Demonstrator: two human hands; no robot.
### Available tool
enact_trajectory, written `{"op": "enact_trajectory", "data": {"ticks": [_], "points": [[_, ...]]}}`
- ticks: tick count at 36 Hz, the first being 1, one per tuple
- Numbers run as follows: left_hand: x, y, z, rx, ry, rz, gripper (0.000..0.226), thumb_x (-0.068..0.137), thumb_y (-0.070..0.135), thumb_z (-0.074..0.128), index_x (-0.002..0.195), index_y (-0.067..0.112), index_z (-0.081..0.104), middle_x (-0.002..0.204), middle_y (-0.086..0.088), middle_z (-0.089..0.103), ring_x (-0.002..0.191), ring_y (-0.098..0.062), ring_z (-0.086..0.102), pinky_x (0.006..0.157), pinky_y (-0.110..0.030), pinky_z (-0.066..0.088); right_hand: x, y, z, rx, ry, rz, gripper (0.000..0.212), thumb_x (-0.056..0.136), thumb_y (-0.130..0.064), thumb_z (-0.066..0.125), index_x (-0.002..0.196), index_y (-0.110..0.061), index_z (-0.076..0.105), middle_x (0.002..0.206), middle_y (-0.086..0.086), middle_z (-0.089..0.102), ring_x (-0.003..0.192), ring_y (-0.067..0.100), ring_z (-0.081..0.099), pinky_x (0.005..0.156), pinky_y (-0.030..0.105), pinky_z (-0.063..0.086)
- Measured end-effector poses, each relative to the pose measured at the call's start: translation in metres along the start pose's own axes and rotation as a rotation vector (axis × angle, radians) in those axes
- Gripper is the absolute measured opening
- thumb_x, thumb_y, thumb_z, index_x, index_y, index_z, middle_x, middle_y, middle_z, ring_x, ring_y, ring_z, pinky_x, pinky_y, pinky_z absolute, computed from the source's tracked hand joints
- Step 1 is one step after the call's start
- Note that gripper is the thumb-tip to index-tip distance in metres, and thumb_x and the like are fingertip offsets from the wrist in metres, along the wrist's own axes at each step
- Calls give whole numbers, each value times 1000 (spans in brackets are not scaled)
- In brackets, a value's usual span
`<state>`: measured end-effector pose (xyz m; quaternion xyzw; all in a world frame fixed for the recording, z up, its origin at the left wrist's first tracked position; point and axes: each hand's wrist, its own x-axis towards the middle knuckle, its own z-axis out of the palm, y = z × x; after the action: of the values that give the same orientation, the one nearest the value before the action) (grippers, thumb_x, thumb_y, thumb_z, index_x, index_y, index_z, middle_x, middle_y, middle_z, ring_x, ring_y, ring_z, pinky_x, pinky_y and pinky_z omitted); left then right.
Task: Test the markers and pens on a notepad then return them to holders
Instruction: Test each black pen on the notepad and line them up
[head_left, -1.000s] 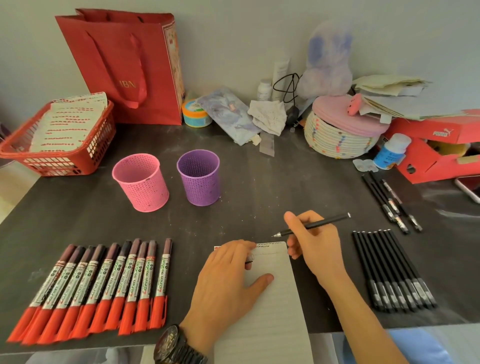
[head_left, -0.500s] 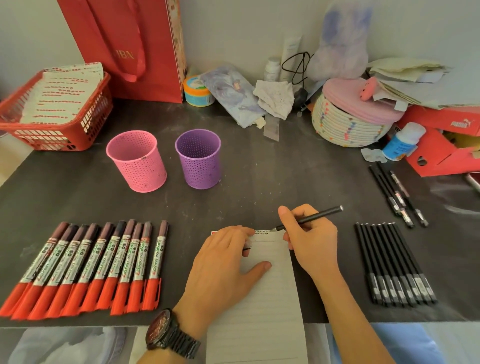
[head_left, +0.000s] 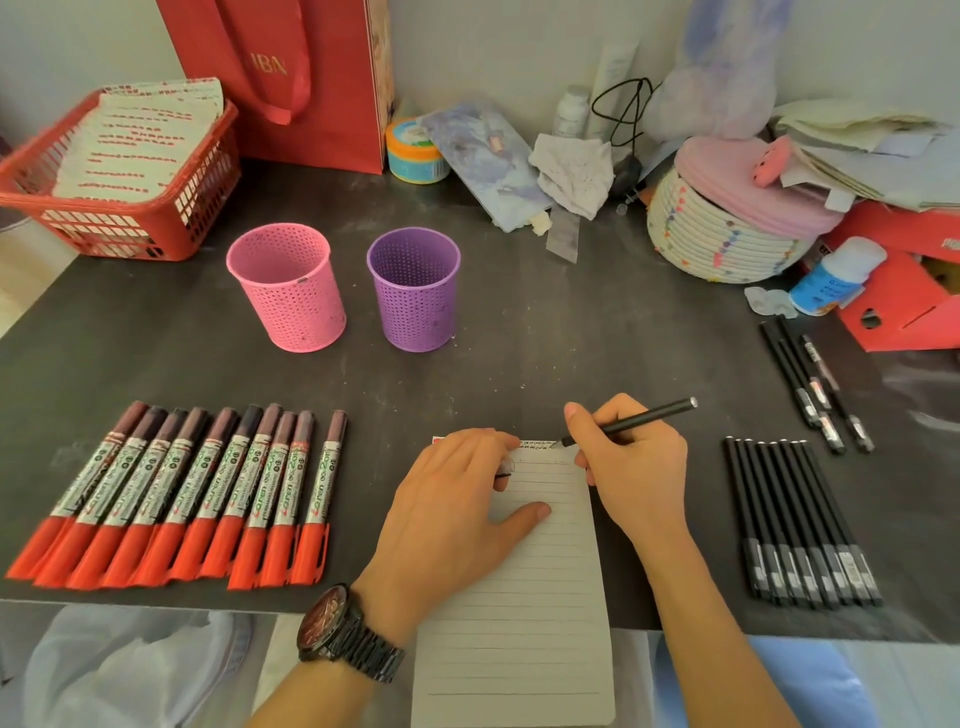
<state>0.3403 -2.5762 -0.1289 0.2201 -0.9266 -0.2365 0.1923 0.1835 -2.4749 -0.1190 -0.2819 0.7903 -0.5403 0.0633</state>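
A lined notepad lies at the desk's front edge. My left hand rests on its upper part, thumb spread, fingers curled over a small dark pen cap. My right hand grips a black pen with its tip touching the notepad's top edge. Several red-capped markers lie in a row at the left. Several black pens lie in a row at the right, and three more pens lie behind them. A pink holder and a purple holder stand behind, both showing nothing inside.
A red basket of papers sits at the back left beside a red paper bag. A woven basket with a pink lid, a small bottle, a red box and clutter line the back right.
My right hand has brought the pen down from above the notepad until its tip meets the top edge. The left hand has stayed on the notepad. The view has tilted down slightly.
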Motion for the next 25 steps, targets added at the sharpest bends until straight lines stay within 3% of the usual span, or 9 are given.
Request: {"op": "enact_trajectory", "data": {"ticks": [10, 25], "points": [[0, 0, 0, 8, 4, 4, 49, 80, 66, 58, 93, 51, 14, 108, 22, 59, 111, 4, 47, 91, -16, 29, 0, 1, -1, -27, -15, -5, 29, 92, -25, 70, 65, -21, 60, 51, -9, 63, 44, 5, 59, 50, 7, 45], [1, -1, 1, 22, -6, -8, 39, 79, 69, 55, 82, 38, 32, 118, 28, 56, 108, 4, 47, 89, -17, 31, 0, 0, 0, -24, -4, -21, 29, 93, -24, 70, 66, -21, 60, 52, -9, 63, 46, 6, 59, 50, 8, 46]]}}
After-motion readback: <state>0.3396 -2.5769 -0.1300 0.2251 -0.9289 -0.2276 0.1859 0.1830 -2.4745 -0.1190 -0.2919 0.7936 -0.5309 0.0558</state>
